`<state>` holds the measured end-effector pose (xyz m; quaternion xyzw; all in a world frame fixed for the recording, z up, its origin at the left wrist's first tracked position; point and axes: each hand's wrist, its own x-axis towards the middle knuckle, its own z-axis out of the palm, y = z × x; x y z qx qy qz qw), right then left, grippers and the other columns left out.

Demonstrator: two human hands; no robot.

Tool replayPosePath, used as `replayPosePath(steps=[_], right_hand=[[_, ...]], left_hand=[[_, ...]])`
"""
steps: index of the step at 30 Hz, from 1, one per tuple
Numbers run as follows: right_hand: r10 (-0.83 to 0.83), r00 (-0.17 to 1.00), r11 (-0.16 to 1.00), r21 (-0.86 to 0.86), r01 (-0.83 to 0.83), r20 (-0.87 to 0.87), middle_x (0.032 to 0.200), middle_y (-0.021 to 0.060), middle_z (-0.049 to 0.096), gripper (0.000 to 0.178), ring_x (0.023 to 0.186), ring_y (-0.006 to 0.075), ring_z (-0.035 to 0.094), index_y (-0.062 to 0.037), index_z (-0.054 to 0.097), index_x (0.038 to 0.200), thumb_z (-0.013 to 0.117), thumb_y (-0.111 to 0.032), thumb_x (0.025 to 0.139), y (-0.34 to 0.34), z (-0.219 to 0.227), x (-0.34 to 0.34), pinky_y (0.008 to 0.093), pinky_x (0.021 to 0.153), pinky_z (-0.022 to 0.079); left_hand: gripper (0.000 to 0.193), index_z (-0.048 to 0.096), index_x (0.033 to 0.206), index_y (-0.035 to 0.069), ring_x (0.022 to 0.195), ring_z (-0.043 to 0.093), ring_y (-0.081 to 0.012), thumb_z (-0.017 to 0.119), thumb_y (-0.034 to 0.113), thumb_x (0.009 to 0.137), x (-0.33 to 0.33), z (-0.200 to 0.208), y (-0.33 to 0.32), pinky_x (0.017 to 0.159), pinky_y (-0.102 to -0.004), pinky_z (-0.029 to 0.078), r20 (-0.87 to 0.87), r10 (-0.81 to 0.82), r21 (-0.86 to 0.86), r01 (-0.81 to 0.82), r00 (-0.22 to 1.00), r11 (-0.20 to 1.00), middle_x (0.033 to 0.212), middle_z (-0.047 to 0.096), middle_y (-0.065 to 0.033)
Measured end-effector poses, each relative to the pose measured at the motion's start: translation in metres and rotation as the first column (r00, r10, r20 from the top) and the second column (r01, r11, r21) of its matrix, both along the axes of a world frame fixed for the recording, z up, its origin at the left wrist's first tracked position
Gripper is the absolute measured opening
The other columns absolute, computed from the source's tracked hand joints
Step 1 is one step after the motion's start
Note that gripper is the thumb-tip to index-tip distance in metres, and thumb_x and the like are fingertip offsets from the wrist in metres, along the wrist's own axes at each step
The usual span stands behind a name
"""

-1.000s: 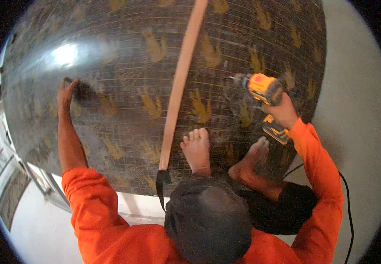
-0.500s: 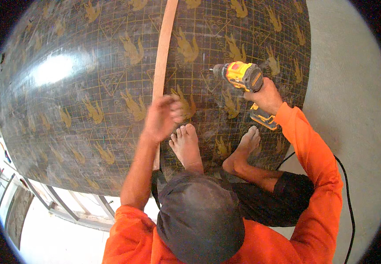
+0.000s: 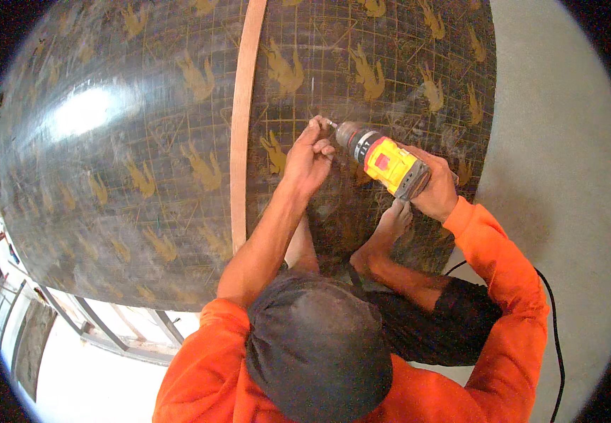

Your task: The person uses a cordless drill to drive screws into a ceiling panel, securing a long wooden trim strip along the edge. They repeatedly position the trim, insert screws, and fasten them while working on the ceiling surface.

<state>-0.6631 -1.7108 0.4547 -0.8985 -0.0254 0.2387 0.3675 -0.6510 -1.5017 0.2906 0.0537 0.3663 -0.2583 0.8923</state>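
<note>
Toward the film-faced plywood's (image 3: 178,116) right edge, right hand (image 3: 434,185) grips cordless drill (image 3: 389,161); left hand (image 3: 308,158), grip unclear, seemingly steadies its bit (image 3: 332,125).

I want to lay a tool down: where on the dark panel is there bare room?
Bare: most of the panel left of the wooden strip, and the stretch beyond the drill, between strip and pale floor. Crowded: nearer in, where left hand, drill, right hand and feet cluster.

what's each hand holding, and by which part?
Right hand: yellow-and-black drill, by its handle. Left hand: fingertips at the bit's tip; whether they hold anything there cannot be told.
</note>
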Motion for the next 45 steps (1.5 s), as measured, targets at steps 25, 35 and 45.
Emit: replayPosePath(steps=[25, 35, 45], right_hand=[[0.077, 0.995, 0.995, -0.064, -0.073, 0.059, 0.114, 0.0155, 0.067, 0.054, 0.102, 0.0315, 0.066, -0.0053, 0.061, 0.123, 0.076, -0.013, 0.073, 0.027, 0.02, 0.03, 0.0368, 0.088, 0.052], [0.118, 0.993, 0.988, -0.103, -0.117, -0.001, 0.106, 0.0168, 0.069, 0.046, 0.097, 0.0269, 0.069, 0.0014, 0.062, 0.115, 0.079, -0.012, 0.074, 0.041, 0.02, 0.058, 0.0329, 0.086, 0.051], [0.134, 0.986, 0.975, -0.168, -0.149, -0.096, 0.107, 0.0158, 0.068, 0.05, 0.095, 0.0309, 0.068, -0.0007, 0.062, 0.118, 0.079, -0.014, 0.072, 0.054, 0.038, 0.066, 0.0344, 0.085, 0.052]], left_hand=[[0.022, 0.058, 0.109, 0.007, 0.052, 0.036, -0.0036, 0.05, 0.026, 0.101, 0.024, 0.007, -0.009, 0.051, -0.0193, 0.037, -0.015, -0.077, -0.069, 0.076, 0.997, 0.995, 0.082, 0.054, 0.0041], [0.02, 0.057, 0.109, 0.005, 0.052, 0.038, -0.0033, 0.051, 0.023, 0.1, 0.032, 0.006, -0.005, 0.05, -0.0182, 0.039, -0.061, -0.018, -0.08, 0.013, 0.998, 0.997, 0.081, 0.057, 0.0021], [0.016, 0.06, 0.104, 0.006, 0.051, 0.038, -0.0029, 0.053, 0.02, 0.099, 0.022, 0.014, -0.006, 0.047, -0.0161, 0.038, -0.199, -0.024, -0.128, -0.002, 0.98, 0.992, 0.085, 0.062, 0.001]])
